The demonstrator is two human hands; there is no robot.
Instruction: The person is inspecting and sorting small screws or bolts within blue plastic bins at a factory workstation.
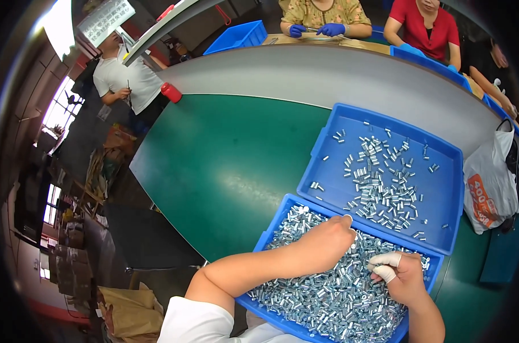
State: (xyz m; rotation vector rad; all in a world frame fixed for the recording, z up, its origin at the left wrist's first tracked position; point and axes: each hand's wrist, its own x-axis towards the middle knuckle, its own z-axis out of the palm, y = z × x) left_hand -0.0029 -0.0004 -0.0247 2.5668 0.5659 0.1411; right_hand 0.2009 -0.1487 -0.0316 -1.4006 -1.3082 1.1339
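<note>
Silvery metal sleeves [339, 303] heap the near blue tray [430, 281] and lie sparser in the far blue tray [333, 163]; raised walls probably keep such loose, rolling pieces together, and the trays adjoin, within easy reach. Over the heap, the left hand [331, 243] has its fingers curled in and the right hand [405, 275], wearing white finger cots [386, 260], pinches narrowly, though I cannot tell whether either grips a sleeve. The far tray rests on a green tabletop [231, 148] before a grey partition [271, 74], a red-topped co-worker [425, 31] beyond.
</note>
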